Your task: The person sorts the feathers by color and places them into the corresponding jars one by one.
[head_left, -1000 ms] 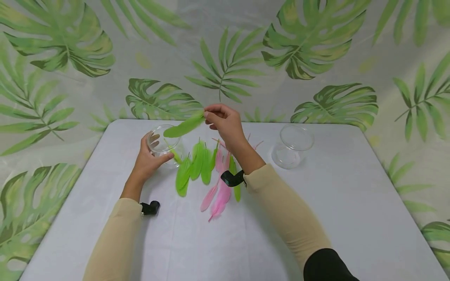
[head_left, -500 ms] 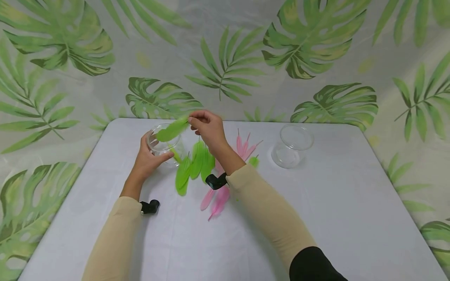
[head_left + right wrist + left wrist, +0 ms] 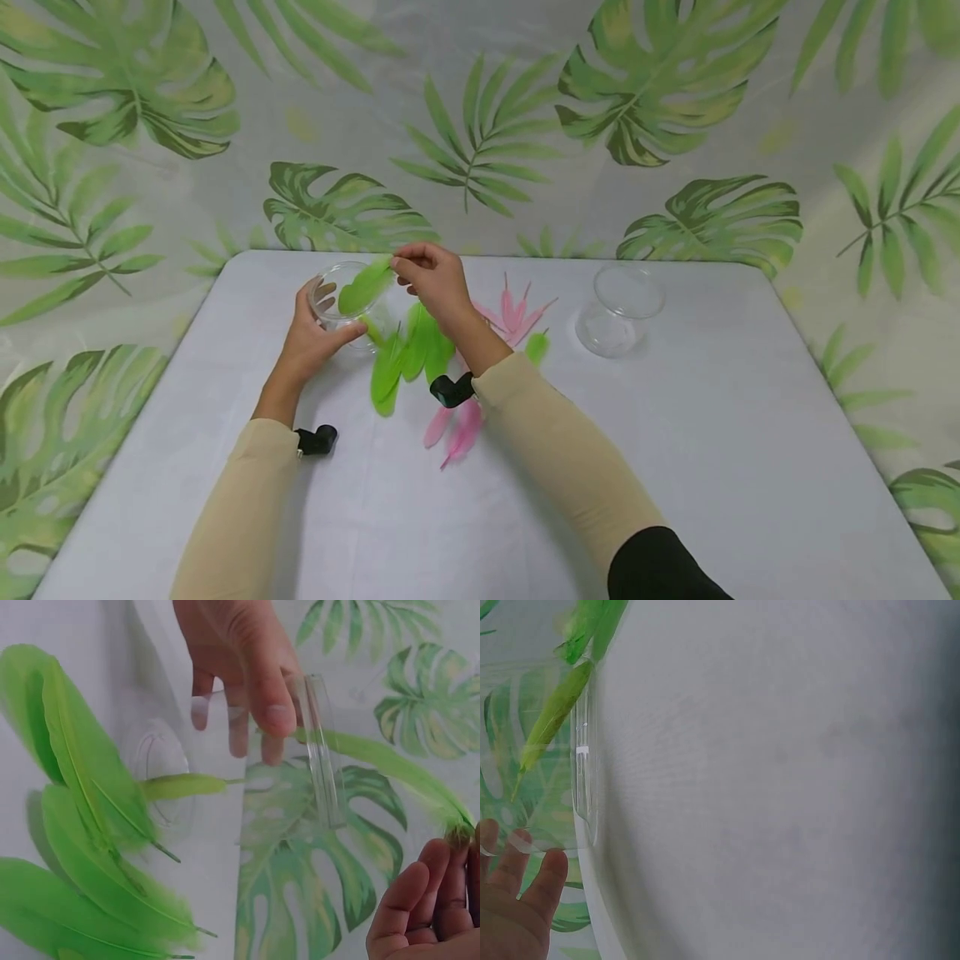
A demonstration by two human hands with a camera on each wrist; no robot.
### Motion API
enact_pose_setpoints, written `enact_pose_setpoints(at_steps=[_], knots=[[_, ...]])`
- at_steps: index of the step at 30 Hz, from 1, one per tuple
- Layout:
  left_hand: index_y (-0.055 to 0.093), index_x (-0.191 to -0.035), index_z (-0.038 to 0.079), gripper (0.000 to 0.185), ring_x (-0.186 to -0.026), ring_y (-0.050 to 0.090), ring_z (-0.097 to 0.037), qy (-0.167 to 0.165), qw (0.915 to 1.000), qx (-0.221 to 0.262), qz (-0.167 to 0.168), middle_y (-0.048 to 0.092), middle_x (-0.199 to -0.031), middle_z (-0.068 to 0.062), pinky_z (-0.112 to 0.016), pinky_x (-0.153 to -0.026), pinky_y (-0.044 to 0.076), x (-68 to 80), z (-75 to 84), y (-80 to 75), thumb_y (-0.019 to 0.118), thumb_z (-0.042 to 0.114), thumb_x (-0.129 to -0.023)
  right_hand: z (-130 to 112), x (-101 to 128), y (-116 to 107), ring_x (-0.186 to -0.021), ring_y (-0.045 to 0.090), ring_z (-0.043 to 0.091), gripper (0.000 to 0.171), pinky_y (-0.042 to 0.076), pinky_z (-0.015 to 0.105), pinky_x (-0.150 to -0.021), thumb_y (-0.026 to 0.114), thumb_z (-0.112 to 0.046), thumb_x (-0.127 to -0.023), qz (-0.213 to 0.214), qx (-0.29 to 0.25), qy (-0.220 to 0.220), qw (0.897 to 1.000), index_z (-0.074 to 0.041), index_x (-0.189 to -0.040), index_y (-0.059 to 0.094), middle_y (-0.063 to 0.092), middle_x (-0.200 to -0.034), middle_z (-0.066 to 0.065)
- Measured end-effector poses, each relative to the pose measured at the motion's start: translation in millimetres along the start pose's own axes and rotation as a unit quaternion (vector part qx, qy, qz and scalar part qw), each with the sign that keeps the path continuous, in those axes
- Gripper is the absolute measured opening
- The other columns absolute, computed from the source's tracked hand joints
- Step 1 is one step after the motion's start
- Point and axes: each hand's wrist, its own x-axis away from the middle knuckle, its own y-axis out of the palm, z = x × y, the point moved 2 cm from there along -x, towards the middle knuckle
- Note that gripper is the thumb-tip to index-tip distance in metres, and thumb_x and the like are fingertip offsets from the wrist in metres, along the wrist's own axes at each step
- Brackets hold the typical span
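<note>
A pale grey table [image 3: 675,467] fills my head view, backed by a curtain printed with big green palm leaves [image 3: 660,92]. My left hand [image 3: 311,333] wraps around a clear round plastic cup [image 3: 347,302] standing at about ten o'clock from the table's middle, thumb on the near side, fingers behind. My right hand [image 3: 431,279] pinches the quill end of a bright green feather [image 3: 365,286], whose tip dips into the cup's mouth. Just beside the cup at four o'clock lies a fan of loose green feathers [image 3: 408,354]; a scatter of pink feathers [image 3: 517,315] lies past my right forearm, with more pink at six o'clock below the black wrist camera. A second clear plastic cup [image 3: 619,308] stands well apart at two o'clock.

From my left wrist, the cup's wall [image 3: 581,772] stands against the table with a green feather behind it, and my fingertips [image 3: 547,874] rest on the plastic at seven o'clock.

From my right wrist, my left hand [image 3: 240,667] grips the cup [image 3: 319,750] from twelve o'clock. The held feather [image 3: 390,769] passes over its rim to my pinching fingers [image 3: 442,892] at four o'clock. One green feather [image 3: 180,786] lies inside the cup.
</note>
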Motion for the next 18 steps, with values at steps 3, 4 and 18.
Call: enact_pose_setpoints(at_steps=[3, 4, 18], knots=[[0.004, -0.158, 0.016, 0.109, -0.150, 0.027, -0.035, -0.003, 1.0000, 0.000, 0.001, 0.027, -0.162, -0.012, -0.054, -0.121, 0.027, -0.2, -2.0, 0.2, 0.082, 0.023, -0.081, 0, -1, 4, -0.085, 0.066, 0.018, 0.016, 0.054, 0.022, -0.072, 0.067, -0.019, -0.095, -0.010, 0.004, 0.002, 1.000, -0.010, -0.109, 0.069, 0.069, -0.094, 0.000], [0.004, -0.158, 0.016, 0.109, -0.150, 0.027, -0.035, -0.005, 1.0000, 0.000, 0.000, 0.027, -0.162, -0.012, -0.054, -0.121, 0.027, -0.2, -2.8, 0.1, 0.082, 0.023, -0.081, 1, -1, 5, -0.086, 0.066, 0.020, 0.016, 0.053, 0.022, -0.072, 0.067, -0.019, -0.095, -0.013, 0.004, 0.003, 1.000, -0.010, -0.109, 0.069, 0.069, -0.094, 0.000], [0.002, -0.157, 0.009, 0.105, -0.151, 0.023, -0.040, -0.017, 0.9996, 0.006, -0.022, 0.023, -0.163, -0.018, -0.059, -0.120, 0.026, 12.4, 29.9, -1.7, 0.077, 0.017, -0.084, 4, -4, 10, -0.099, 0.066, 0.028, 0.030, 0.055, 0.028, -0.081, 0.065, -0.024, -0.097, -0.061, 0.058, 0.005, 0.996, -0.016, -0.125, 0.069, 0.070, -0.114, 0.006]])
